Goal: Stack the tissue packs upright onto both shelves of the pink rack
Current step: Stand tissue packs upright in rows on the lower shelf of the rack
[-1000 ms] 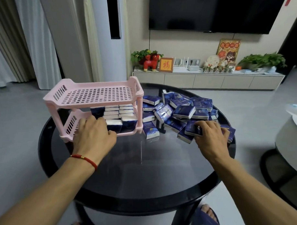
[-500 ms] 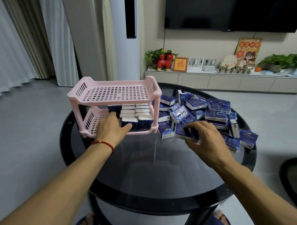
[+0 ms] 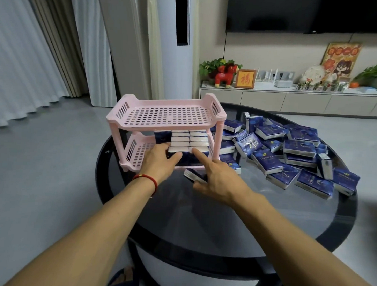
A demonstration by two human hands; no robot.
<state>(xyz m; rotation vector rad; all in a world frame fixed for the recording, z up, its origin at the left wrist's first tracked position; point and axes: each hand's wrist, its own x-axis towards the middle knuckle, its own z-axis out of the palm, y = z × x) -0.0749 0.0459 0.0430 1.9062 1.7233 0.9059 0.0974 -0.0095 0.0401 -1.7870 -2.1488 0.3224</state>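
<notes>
Mid-frame, right hand [image 3: 219,178] grips one tissue pack [image 3: 194,175] w/ index extended, left hand [image 3: 159,161] fingers straight against upright packs [image 3: 188,141] on pink rack [image 3: 165,117] lower shelf, upper-center; loose pile [image 3: 290,150] right; squeezing it in may topple the row.

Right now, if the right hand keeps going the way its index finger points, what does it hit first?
Most likely the upright tissue packs on the lower shelf of the pink rack. The right hand has its index fingertip at or nearly on the front row's white edges; actual contact is unclear.
</notes>
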